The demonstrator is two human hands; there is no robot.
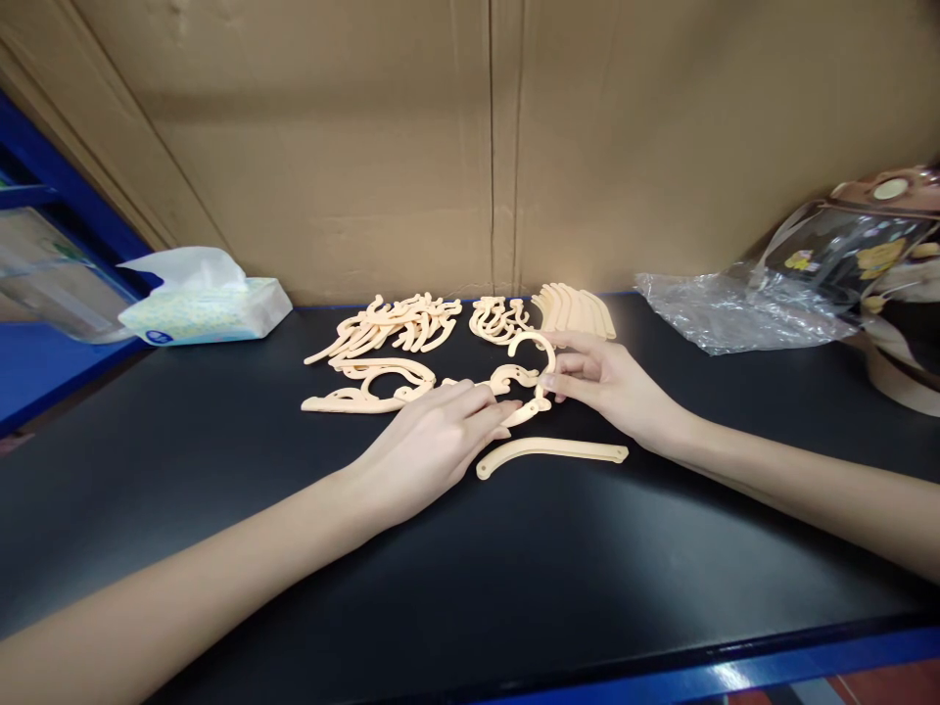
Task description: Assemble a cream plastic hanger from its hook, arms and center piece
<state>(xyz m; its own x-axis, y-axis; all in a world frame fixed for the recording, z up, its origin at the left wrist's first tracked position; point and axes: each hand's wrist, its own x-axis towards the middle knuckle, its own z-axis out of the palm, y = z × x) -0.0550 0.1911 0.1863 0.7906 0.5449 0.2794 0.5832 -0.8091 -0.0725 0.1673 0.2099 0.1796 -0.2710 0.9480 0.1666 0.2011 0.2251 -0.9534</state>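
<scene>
My right hand (606, 387) pinches a peach plastic hanger hook (552, 357) between thumb and fingers, its curve opening to the left. Close beside it, my left hand (441, 436) is closed on a peach hanger arm (525, 413), whose end meets the base of the hook. Whether the two are locked together I cannot tell. Just in front of the hands lies a loose curved hanger arm (550, 450). Left of my left hand is a folded hanger (352, 399), partly covered by the fingers' side.
Behind the hands are a heap of hanger arms (403, 323), a cluster of hooks (503, 321) and a neat row of curved arms (577, 308). A tissue pack (212, 313) stands left; a crinkled plastic bag (741, 313) and a clear bag (837, 245) sit right. Cardboard (367, 147) backs the black table (587, 578).
</scene>
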